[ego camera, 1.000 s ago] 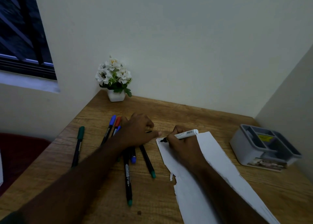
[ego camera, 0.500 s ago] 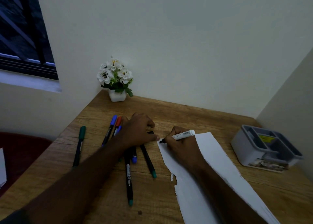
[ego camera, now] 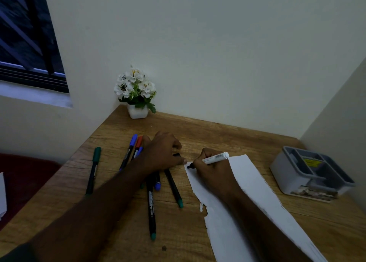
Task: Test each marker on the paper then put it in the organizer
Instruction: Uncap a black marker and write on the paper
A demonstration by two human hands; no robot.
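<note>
Right hand [ego camera: 213,172] has its fingers curled tight round the white marker [ego camera: 214,158], black tip down on the paper's [ego camera: 249,184] far-left corner — paper lies at 4 o'clock on the table [ego camera: 227,135]. Left hand [ego camera: 161,153] rests knuckles-up over the loose markers [ego camera: 151,208], fingers bent, one fingertip touching the paper edge — a dark cap [ego camera: 176,154] peeks out beside it, grip unclear. Grey organizer [ego camera: 311,172] at 3 o'clock, well apart.

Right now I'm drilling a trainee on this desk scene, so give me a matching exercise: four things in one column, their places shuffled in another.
Things:
1. white marker
2. organizer
3. flower pot
4. green marker

Places:
A. back left corner of the desk
B. gripped in the right hand, tip on the paper
C. alone, leftmost on the desk
D. far right, by the side wall

Pairs: 1-B, 2-D, 3-A, 4-C
</note>
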